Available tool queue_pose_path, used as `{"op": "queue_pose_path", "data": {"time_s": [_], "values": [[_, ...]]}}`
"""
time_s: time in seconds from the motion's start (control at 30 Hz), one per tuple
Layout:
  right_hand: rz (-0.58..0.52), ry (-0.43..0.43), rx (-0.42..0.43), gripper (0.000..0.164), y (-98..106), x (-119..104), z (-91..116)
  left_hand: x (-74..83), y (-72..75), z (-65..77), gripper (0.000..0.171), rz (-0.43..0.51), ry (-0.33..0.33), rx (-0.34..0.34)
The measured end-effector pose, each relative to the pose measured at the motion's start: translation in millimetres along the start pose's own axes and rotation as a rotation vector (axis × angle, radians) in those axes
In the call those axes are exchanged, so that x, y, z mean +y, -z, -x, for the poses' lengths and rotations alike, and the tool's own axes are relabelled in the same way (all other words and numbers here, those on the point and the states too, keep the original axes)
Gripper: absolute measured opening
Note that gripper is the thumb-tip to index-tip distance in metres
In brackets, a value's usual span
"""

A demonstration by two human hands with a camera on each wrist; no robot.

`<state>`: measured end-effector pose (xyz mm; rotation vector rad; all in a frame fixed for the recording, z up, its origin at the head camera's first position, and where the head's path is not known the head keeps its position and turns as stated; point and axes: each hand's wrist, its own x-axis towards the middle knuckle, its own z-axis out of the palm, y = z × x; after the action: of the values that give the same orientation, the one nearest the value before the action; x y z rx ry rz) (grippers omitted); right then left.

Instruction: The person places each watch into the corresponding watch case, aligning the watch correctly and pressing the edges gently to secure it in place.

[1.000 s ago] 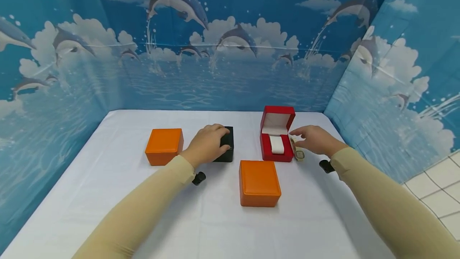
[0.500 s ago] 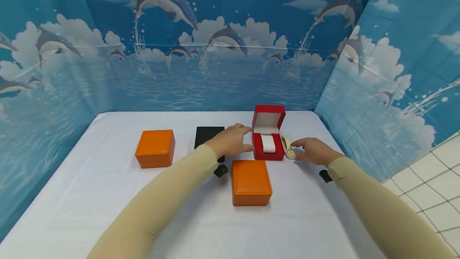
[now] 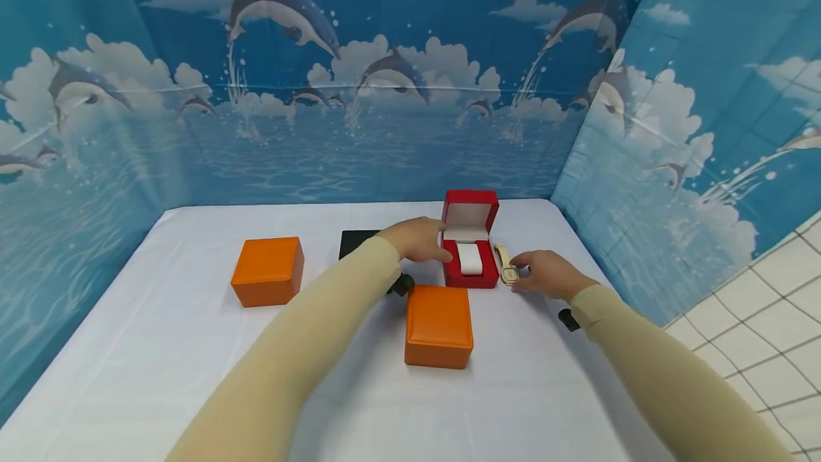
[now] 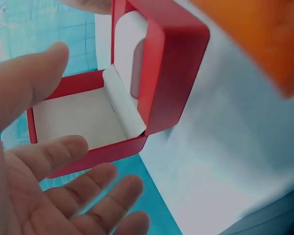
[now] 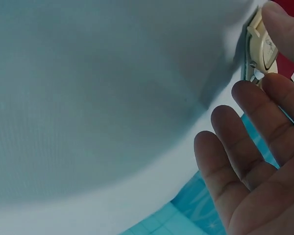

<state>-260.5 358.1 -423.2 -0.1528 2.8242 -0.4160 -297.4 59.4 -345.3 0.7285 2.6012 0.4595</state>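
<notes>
An open red watch box [image 3: 490,278] stands at the back right of the table, its lid raised, with a white cushion [image 3: 470,259] inside. My left hand [image 3: 413,239] is at the box's left side, thumb and fingers spread. In the left wrist view the thumb and index finger reach around the lid, with no clear grip. Right of the box lies a gold wristwatch [image 3: 509,275]. My right hand [image 3: 548,275] is at the watch; in the right wrist view its thumb and index fingertip lie close to the watch case [image 5: 262,49], the other fingers extended. Contact is hard to tell.
One orange box [image 3: 268,266] stands on the left, another orange box [image 3: 439,323] nearer in the middle. My left arm partly covers a black box [image 3: 355,241]. Curtains with printed dolphins [image 3: 385,155] surround the white table [image 3: 154,348] at the back and sides.
My left hand has left the black box and moved right to the red box. The right hand has shifted slightly nearer to me, around the watch face. The head view has turned rightward.
</notes>
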Motion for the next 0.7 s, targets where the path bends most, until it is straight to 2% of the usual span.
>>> {"op": "queue_pose_path", "data": {"time_s": [0.13,0.27,0.33,0.53,0.7], "values": [[0.012,0.008,0.020,0.065,-2,-2,-1,3.6,5.1,-7.8,0.078,-0.001,-0.015,0.002],[0.019,0.014,0.040,0.063,-6,-6,-3,7.1,3.7,-19.3,0.077,-0.066,-0.009,-0.010],[0.024,0.012,0.050,0.062,-7,-8,-4,8.0,1.1,-24.8,0.076,-0.078,0.006,-0.029],[-0.001,-0.026,0.055,0.063,-10,-12,-2,13.4,-7.6,-34.4,0.083,-0.026,0.050,-0.132],[-0.009,-0.063,0.068,0.059,-11,-12,1,18.6,-12.7,-42.9,0.078,-0.079,0.057,-0.148]]}}
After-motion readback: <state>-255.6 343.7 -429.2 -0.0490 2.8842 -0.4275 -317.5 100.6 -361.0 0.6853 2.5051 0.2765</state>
